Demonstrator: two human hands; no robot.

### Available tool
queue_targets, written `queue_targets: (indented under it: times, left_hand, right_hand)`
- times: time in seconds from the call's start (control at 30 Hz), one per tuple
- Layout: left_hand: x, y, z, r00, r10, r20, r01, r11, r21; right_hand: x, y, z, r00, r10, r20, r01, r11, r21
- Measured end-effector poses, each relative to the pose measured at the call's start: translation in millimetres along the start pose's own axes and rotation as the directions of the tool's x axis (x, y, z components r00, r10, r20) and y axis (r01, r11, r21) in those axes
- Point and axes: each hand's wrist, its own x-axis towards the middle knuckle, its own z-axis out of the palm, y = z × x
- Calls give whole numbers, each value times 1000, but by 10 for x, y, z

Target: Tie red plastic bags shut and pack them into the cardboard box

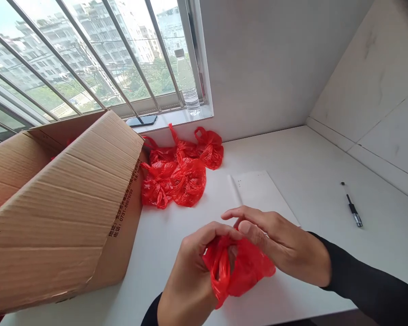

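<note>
- My left hand [190, 267] is low in the middle of the view. Its fingers are curled and pinched on the top of the red bag [248, 271], with a loop of plastic caught between thumb and fingertips.
- My right hand [279, 246] comes in from the right and lies over the same bag. The fingers are stretched out rather than curled, and the thumb is down at the bag's neck. I can't tell whether it actually pinches any plastic.
- The red bag sits between both hands, just above the near edge of the white table [319, 167]. It looks lifted rather than resting, but I'm not sure.
- My read is that the handles are being gathered or knotted at the neck.
- To do it well, the left pinch should sit close to the bag's body so the neck doesn't slip open.
- The right fingers should take one loop cleanly and pull snug, not hard, since thin plastic tears.
- The work should stay over the table so anything that drops lands there.
- A pile of tied red bags [180, 176] lies farther back, touching the open cardboard box [61, 203] on the left.
- A white sheet [258, 190] lies just behind my hands, and a pen [352, 210] lies well apart on the right.
- A water bottle [187, 86] and a phone [142, 120] are on the window sill.
</note>
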Motion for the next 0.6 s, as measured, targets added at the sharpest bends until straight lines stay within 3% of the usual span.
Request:
queue_targets:
  times: [0.07,0.1,0.17,0.23,0.33,0.5,0.6]
  left_hand:
    - [-14,-115,7,974,193,-119,-158,954,254]
    - [-17,-182,7,938,310,-154,-236,898,373]
    - [-21,-311,5,853,497,-159,-352,773,529]
    - [-24,-406,0,810,573,-125,-409,704,580]
    - [-20,-451,-3,813,576,-90,-407,672,619]
    - [-70,-506,-29,860,509,-39,-337,623,706]
    - [-234,-723,-138,887,462,-5,-286,556,780]
  right_hand:
    - [38,68,13,997,72,38,-72,997,15]
    - [50,106,18,994,100,46,-101,995,19]
    - [69,191,30,987,126,99,-132,990,59]
    - [90,273,43,977,96,193,-121,985,120]
    - [116,327,57,970,53,238,-93,983,156]
    - [65,248,42,998,-17,-52,16,1000,-26]
    - [-47,324,-10,990,57,-127,-71,992,-105]
